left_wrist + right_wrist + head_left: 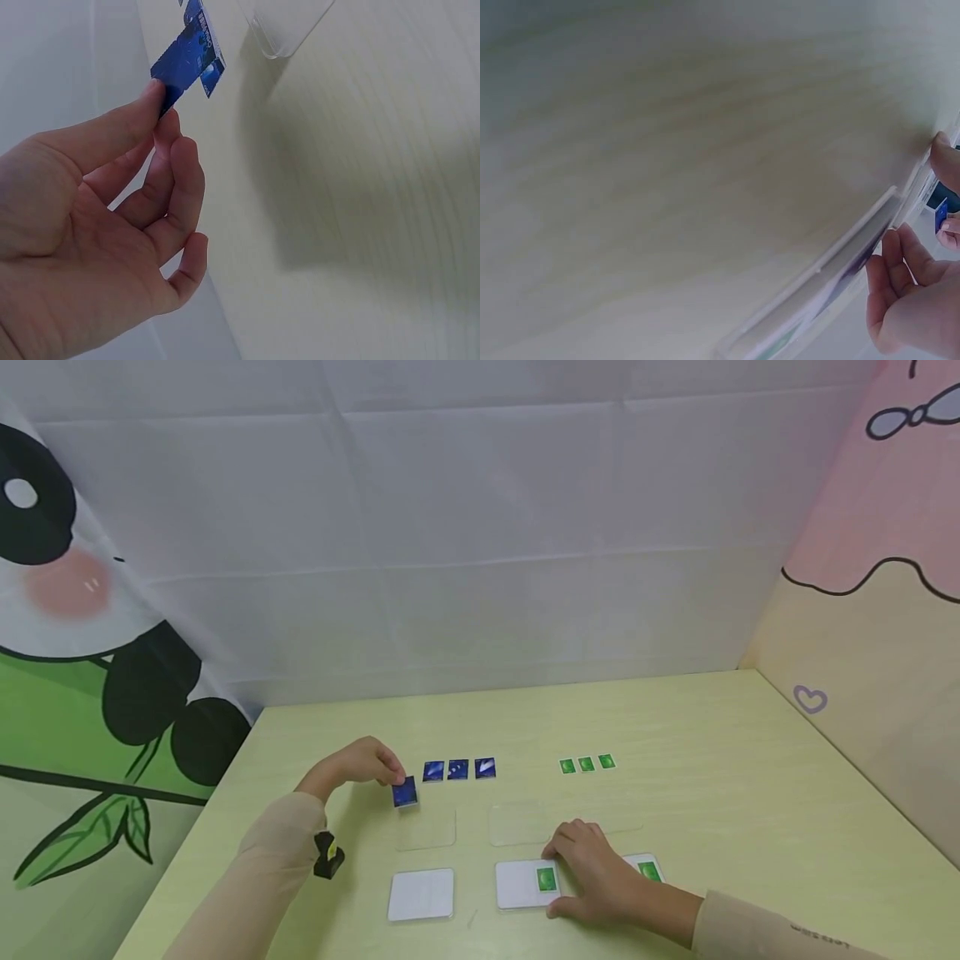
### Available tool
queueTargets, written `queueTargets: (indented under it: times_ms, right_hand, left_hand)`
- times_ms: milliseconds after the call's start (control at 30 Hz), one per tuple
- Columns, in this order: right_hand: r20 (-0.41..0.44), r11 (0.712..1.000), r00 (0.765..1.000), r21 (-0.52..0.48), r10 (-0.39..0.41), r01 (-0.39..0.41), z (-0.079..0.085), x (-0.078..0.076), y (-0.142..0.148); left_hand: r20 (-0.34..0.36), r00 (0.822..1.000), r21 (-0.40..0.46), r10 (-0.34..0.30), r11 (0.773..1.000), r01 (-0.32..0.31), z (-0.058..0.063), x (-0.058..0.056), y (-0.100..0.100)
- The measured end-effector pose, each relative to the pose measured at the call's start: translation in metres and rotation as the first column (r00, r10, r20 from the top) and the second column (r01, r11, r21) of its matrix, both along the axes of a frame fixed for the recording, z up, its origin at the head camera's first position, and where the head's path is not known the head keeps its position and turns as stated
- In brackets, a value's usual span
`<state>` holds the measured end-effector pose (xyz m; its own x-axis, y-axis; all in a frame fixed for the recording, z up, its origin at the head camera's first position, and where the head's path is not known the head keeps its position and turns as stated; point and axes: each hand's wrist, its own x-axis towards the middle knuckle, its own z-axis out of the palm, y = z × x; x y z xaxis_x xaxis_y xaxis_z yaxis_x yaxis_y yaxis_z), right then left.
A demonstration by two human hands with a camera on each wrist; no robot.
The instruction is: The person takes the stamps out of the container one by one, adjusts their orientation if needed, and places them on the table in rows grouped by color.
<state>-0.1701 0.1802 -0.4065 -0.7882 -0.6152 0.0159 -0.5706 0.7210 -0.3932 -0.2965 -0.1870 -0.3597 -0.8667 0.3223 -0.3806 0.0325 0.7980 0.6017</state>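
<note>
In the head view my left hand (366,760) is at the back left of the table, pinching a small blue picture card (404,792) between thumb and fingertips. The left wrist view shows the same blue card (184,67) held by its edge, with the other fingers loosely bent. My right hand (600,881) grips the right end of a white card in a clear case (517,885), thumb at the near edge and fingertips at the far one. A green square (547,879) lies on that card's right part. Another white card with a green square (648,871) is partly hidden behind my right hand.
Three blue cards (458,769) lie in a row at the back, with three small green squares (587,764) to their right. A plain white card (421,895) lies at front left. Clear, empty-looking covers (427,829) lie behind the white cards. Walls border the table.
</note>
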Motion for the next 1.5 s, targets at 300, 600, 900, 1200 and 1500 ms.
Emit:
queueTargets:
  times_ms: [300, 600, 900, 1200, 1500]
  right_hand:
    - [0.009, 1.0, 1.0, -0.003, 0.0, 0.0, 0.0, 0.0, 0.0]
    - [-0.001, 1.0, 1.0, -0.007, 0.004, -0.004, 0.001, 0.0, 0.001]
    - [-0.006, 1.0, 1.0, -0.011, 0.009, -0.009, -0.001, 0.0, 0.001]
    - [-0.006, 1.0, 1.0, -0.016, 0.001, -0.001, -0.001, -0.001, 0.001]
    - [-0.01, 1.0, 1.0, -0.015, 0.006, -0.007, -0.001, -0.001, 0.002]
  left_hand:
    - [-0.024, 1.0, -0.006, 0.002, 1.0, -0.003, -0.004, -0.009, 0.001]
    - [-0.04, 0.999, 0.013, -0.004, 1.0, 0.005, -0.004, -0.013, 0.004]
    - [-0.039, 0.999, -0.014, 0.008, 1.0, -0.009, -0.006, -0.012, 0.006]
    - [-0.063, 0.998, -0.048, 0.019, 0.999, -0.022, -0.011, -0.017, 0.006]
    - [-0.109, 0.994, -0.087, 0.03, 0.995, -0.039, -0.018, -0.019, 0.009]
